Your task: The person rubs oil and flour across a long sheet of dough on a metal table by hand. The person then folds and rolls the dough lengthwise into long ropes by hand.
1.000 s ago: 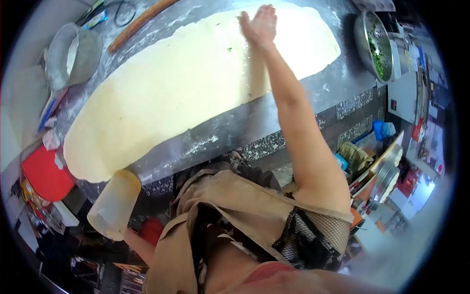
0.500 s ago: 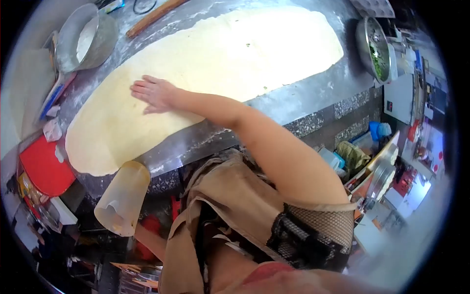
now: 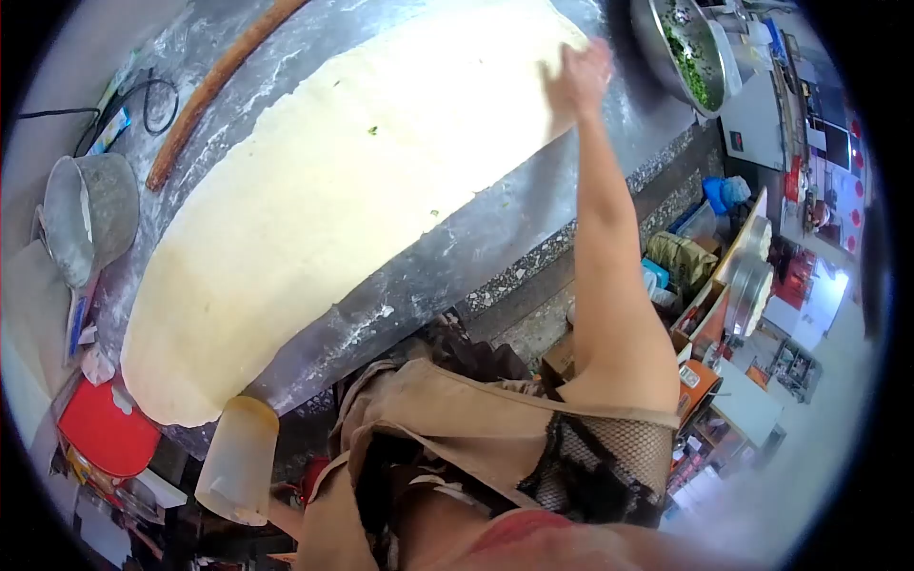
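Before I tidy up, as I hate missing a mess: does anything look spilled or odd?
Slightly: a few green flecks lie scattered on the otherwise plain dough sheet, apart from the bowl of chopped greens. White powdery streaks mark the grey table. Nothing looks damaged.

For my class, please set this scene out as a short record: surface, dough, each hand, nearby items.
Surface: grey table, dusted white
Dough: long flat sheet on table
Right hand: open, at the dough's right end; contact unclear
Left hand: hidden behind the translucent container; grip not visible
Beyond dough: wooden rolling pin
Right side: metal bowl with chopped greens
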